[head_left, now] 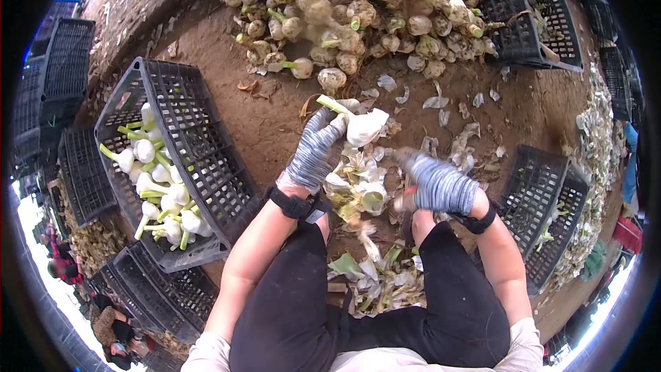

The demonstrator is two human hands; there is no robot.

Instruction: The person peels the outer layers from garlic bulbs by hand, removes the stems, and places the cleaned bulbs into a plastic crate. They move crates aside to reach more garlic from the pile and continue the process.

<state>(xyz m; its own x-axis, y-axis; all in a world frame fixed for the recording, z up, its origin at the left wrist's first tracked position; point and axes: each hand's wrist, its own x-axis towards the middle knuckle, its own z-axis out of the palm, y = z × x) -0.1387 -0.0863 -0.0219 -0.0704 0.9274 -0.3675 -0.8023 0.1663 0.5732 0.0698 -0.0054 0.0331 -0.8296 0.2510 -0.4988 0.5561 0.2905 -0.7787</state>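
Note:
My left hand [320, 145], in a striped grey glove, holds a garlic bulb [367, 128] by its short green stem. The bulb is white and clean, raised above the ground in front of me. My right hand [437, 182], gloved alike, is slightly blurred over my right knee. Its fingers are curled, and a bit of red shows at them; what it is I cannot make out. Below and between the hands lies a heap of garlic peelings [368, 189], with more cut leaves and skins between my legs.
A large pile of untrimmed garlic [330, 21] lies ahead on the dirt floor. At left, a tilted black crate [206, 145] holds trimmed white bulbs. Other black crates [530, 193] stand at right, upper right and far left. People [65, 262] are at the far left edge.

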